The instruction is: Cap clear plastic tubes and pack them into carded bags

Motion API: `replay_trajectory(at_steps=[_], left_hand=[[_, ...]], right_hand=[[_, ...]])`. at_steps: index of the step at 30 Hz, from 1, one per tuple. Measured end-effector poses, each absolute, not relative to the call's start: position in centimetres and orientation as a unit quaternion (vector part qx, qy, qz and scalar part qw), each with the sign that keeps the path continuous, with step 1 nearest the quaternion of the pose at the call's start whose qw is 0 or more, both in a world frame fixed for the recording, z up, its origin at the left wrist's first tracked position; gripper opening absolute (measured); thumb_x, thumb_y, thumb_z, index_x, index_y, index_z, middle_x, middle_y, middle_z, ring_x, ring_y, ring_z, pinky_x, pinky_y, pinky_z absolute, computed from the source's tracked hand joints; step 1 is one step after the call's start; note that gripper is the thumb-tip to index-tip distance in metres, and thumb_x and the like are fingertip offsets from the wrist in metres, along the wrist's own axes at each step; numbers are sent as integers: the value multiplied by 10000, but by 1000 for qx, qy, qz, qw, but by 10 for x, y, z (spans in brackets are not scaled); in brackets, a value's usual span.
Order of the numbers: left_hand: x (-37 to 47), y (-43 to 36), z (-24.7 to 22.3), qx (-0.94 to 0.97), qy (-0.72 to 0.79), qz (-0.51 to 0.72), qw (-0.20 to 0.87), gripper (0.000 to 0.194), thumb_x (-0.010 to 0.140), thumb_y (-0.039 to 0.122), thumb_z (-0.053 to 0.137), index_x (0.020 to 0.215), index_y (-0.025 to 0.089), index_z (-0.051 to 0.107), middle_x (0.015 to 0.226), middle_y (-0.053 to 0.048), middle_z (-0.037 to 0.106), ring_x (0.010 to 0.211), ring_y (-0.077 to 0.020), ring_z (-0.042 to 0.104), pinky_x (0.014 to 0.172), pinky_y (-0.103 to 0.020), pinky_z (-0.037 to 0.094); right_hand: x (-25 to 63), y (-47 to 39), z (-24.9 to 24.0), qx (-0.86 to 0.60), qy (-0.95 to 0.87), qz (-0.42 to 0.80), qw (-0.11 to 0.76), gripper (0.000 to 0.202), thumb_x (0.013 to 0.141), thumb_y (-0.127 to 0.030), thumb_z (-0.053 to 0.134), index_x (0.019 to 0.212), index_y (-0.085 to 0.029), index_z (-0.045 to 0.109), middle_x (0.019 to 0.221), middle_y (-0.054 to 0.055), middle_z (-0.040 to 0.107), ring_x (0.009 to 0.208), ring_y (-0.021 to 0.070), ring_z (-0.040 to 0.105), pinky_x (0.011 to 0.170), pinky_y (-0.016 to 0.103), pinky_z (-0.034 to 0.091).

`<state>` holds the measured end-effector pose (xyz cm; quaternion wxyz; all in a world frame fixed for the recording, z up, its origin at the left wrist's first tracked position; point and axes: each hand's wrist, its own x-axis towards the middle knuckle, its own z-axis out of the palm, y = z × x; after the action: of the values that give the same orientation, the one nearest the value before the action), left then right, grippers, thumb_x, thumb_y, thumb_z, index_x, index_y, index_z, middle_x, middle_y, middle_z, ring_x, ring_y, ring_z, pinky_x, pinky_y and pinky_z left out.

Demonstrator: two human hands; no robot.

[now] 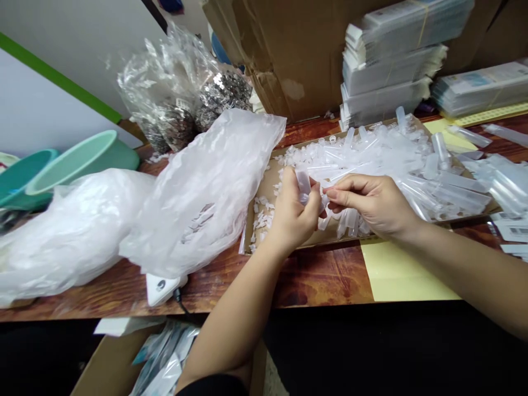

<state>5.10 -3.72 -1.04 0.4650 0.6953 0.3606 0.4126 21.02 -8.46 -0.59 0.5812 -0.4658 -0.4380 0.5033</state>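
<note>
My left hand (295,212) is closed around a translucent plastic tube (303,181), whose pale end shows between thumb and fingers. Close beside it, my right hand (367,201) pinches at something small and whitish near the left fingertips; its exact shape is hidden. Both hands are held over a shallow cardboard tray (313,239). Heaped in that tray are many clear plastic tubes (416,190), and small white plastic pieces (264,214) lie scattered at its left end.
White plastic bags (214,181) lie left of the tray, near green basins (82,159). Behind stand bags of metal pieces (226,96), a large cardboard box (297,55) and banded stacks of clear packaging (388,69). Yellow sheets (406,272) lie at the table's front edge.
</note>
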Motion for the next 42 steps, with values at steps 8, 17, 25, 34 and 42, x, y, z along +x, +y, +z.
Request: replay_trajectory(at_steps=[8,17,25,34,42], left_hand=[[53,-38,-8,606,346,450,557,439,856,591,742,918,255,466,627,81,581,400,-87,551,355,-201,333],[53,-39,-1,557,399,426,591,469,739,549,841,650,208,531,511,76,464,395,-52,398,373,-209,285],[41,-43,-8,697,428,518,251,478,841,327,731,529,202,391,508,61,353,501,-76,328,503,-261,279],[28,-9,-11,671,454,540,228,464,856,326,751,547,218,423,499,56,395,483,-92,368,483,-262,295],[16,14,-13,565,539,512,357,327,819,217,744,567,205,535,416,65,443,385,-79,375,406,-237,274]], right_hand=[[215,-89,4,-444,-498,420,615,323,709,-497,916,786,-206,799,739,14,746,660,142,691,676,307,607],[212,-100,12,-434,-560,309,635,160,780,-341,896,770,-215,798,777,17,767,680,135,717,669,285,622],[209,-97,7,-465,-473,487,568,417,604,-567,956,684,-225,732,635,1,717,571,148,684,568,290,605],[225,-52,23,-496,-651,433,377,343,886,-517,726,769,-194,713,752,46,750,650,147,673,620,279,524],[213,15,6,-471,-867,128,-103,193,763,-94,707,846,-225,823,822,16,779,730,180,666,704,302,428]])
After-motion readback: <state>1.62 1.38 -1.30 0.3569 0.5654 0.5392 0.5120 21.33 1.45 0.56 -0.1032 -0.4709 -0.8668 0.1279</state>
